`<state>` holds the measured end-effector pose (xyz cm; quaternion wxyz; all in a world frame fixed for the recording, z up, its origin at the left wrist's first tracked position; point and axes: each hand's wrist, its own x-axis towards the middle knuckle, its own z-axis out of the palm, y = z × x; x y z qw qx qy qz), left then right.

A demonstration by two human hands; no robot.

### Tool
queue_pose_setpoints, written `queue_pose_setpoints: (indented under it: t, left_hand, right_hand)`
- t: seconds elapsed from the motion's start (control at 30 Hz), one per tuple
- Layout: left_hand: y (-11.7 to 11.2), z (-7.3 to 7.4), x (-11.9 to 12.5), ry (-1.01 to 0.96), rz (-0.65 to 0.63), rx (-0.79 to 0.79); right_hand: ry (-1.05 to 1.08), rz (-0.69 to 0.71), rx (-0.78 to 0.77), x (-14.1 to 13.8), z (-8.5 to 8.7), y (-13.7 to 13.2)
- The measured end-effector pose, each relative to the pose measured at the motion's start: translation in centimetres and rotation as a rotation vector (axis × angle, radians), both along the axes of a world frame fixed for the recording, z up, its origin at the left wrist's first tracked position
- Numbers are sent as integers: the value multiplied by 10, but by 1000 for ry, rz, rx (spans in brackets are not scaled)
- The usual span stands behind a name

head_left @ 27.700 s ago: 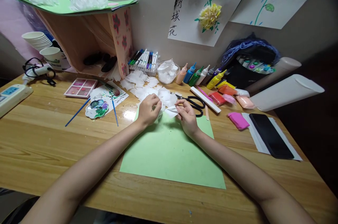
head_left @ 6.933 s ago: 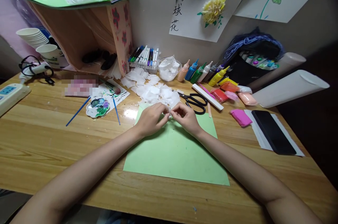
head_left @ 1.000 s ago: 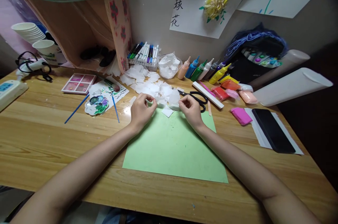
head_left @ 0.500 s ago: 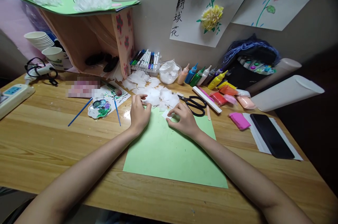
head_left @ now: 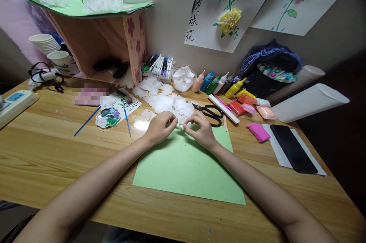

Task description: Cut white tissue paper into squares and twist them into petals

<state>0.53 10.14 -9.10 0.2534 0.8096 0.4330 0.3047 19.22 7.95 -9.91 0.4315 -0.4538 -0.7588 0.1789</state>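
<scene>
A small piece of thin white paper sits between my two hands, mostly hidden by the fingers. My right hand pinches it between thumb and index finger. From the other side my left hand is closed in a pinch at its left edge. Both hands hover over the upper part of a green sheet. Just beyond the fingertips lies a loose pile of white paper pieces. Black-handled scissors rest right of the pile, close to my right hand.
Glue bottles, a bowl with white material and markers line the wall. A paint palette and brushes lie left. Clay packets and a phone are right. A box carries white paper flowers.
My left hand has come right and toward me, from the pile's left edge to the paper at my right hand. A loose white piece now shows where it was. My right hand barely moved.
</scene>
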Motion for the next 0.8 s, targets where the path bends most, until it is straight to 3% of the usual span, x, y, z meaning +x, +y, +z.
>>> queue_pose_setpoints:
  t: [0.2,0.47,0.63,0.8]
  left_hand:
    - [0,1,-2,-7,-116,-1]
    - [0,-1,0,-43,-94,19]
    - [2,-3,0,-99,16,23]
    - [6,-6,-4,-297,279,21]
  right_hand:
    - [4,33,36,-2,1,-3]
    - [69,13,-45,-4,3,-5]
    - [286,10,-202,-2,-1,-1]
    - [439,108,-320,1,-3,4]
